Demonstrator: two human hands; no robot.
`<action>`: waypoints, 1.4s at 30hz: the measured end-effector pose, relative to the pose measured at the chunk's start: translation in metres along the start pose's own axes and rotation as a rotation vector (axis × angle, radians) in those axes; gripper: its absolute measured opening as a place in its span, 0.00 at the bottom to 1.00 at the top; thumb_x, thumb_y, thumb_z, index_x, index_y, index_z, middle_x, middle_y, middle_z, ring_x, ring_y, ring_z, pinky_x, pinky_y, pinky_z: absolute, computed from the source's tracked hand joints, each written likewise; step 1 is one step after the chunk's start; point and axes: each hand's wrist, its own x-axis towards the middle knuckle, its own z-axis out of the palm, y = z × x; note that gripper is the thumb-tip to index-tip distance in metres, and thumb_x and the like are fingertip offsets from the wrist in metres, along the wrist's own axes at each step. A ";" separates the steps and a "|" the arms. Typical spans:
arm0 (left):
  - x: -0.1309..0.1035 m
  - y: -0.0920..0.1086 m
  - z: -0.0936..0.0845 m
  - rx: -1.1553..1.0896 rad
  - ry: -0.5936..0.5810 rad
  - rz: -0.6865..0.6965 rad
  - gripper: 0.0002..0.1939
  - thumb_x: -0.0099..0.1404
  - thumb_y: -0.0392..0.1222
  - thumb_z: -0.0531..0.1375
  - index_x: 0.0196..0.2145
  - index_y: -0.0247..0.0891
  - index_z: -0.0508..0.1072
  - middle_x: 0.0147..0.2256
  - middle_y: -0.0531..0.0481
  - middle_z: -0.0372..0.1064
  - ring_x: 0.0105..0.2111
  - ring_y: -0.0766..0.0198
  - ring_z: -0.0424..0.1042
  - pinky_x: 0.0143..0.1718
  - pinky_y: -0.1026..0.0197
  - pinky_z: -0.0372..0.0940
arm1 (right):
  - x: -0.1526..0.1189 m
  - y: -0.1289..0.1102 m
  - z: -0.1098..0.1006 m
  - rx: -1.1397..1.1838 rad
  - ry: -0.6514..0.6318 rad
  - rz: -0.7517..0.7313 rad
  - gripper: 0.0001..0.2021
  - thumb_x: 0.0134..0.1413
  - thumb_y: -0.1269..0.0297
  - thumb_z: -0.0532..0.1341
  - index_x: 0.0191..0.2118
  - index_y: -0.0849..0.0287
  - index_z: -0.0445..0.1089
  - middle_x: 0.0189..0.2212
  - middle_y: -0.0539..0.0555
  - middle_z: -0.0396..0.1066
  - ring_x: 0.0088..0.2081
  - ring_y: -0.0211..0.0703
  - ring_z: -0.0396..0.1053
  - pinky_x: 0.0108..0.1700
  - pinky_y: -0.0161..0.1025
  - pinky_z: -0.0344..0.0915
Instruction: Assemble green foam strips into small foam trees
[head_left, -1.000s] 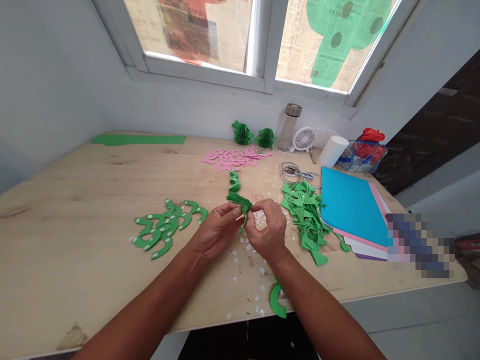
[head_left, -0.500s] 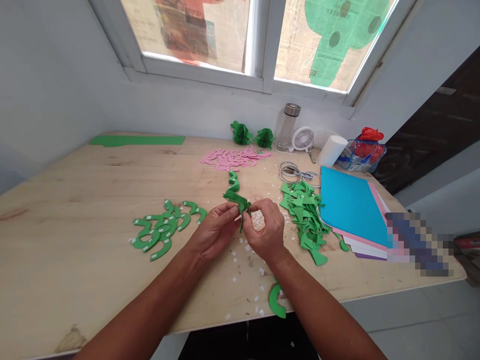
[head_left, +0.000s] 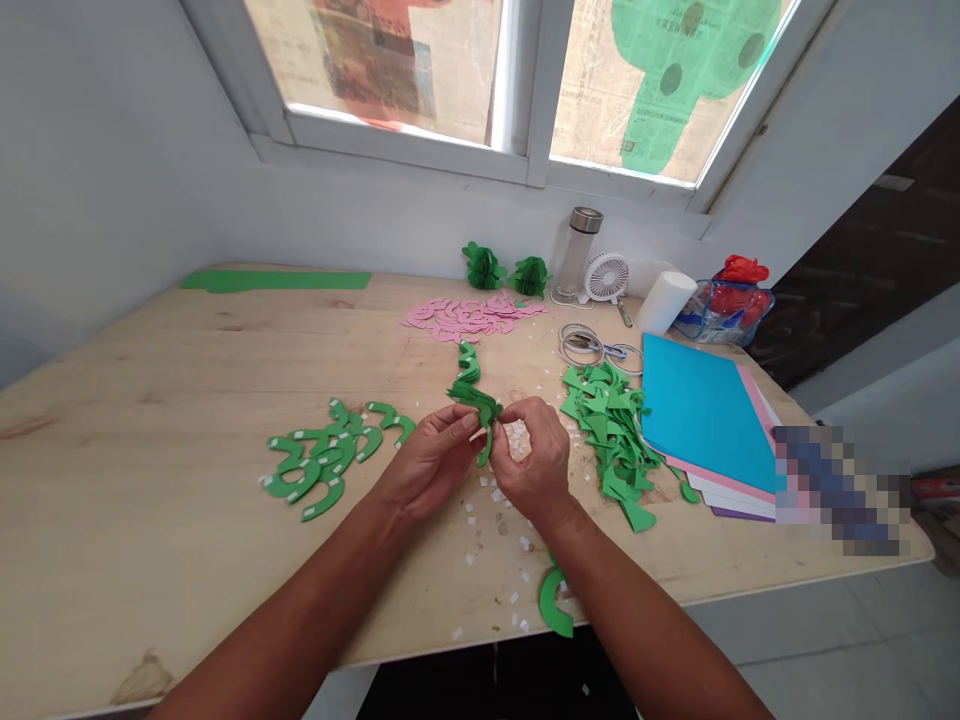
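Above the table's middle, my left hand (head_left: 441,452) is closed on a stack of curved green paper pieces (head_left: 477,400). The stack's layers fan out between thumb and fingers, and one piece hangs below. My right hand (head_left: 534,450) pinches the right edge of the same stack with thumb and index finger. Just beyond the stack stands or lies another small pile of green curved pieces (head_left: 468,362). To the left is a heap of green paper arcs (head_left: 322,455) bearing white tabs. A single green arc (head_left: 555,603) lies by the front edge, near my right forearm.
Green paper scraps (head_left: 611,430) lie to the right, beside coloured paper sheets (head_left: 705,410). Tape rolls (head_left: 581,345), a bottle (head_left: 577,255), a small fan (head_left: 606,277) and a white roll (head_left: 666,302) stand behind. Pink paper cut-outs (head_left: 465,317) and folded green figures (head_left: 484,266) are at the back.
The green piece hanging below the stack has turned, showing more of its curved face. Both hands stay in nearly the same place.
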 end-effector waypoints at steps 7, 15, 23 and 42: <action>0.001 0.000 0.001 0.030 -0.002 0.028 0.09 0.46 0.37 0.71 0.26 0.34 0.76 0.29 0.51 0.73 0.31 0.68 0.69 0.36 0.66 0.62 | -0.001 0.000 0.000 -0.035 0.001 0.010 0.03 0.51 0.71 0.55 0.32 0.57 0.62 0.27 0.52 0.67 0.31 0.44 0.66 0.35 0.41 0.62; 0.000 0.001 0.004 0.049 0.042 0.037 0.09 0.46 0.37 0.71 0.26 0.34 0.76 0.26 0.51 0.72 0.28 0.68 0.68 0.34 0.65 0.62 | -0.001 0.000 0.001 -0.078 -0.008 0.006 0.05 0.50 0.73 0.54 0.28 0.56 0.60 0.24 0.52 0.66 0.30 0.44 0.64 0.34 0.41 0.59; 0.001 0.001 0.002 0.066 0.060 0.053 0.09 0.47 0.37 0.70 0.26 0.34 0.75 0.24 0.53 0.70 0.27 0.69 0.67 0.33 0.66 0.61 | -0.001 0.002 0.003 -0.076 -0.024 0.024 0.05 0.49 0.73 0.55 0.27 0.56 0.60 0.24 0.51 0.66 0.29 0.43 0.64 0.34 0.40 0.58; 0.004 0.002 -0.001 0.006 0.177 0.090 0.11 0.44 0.37 0.72 0.28 0.35 0.77 0.24 0.52 0.73 0.27 0.66 0.71 0.33 0.63 0.63 | 0.000 0.024 0.008 0.039 -0.009 0.350 0.05 0.51 0.71 0.56 0.31 0.58 0.68 0.28 0.52 0.70 0.32 0.42 0.66 0.36 0.38 0.62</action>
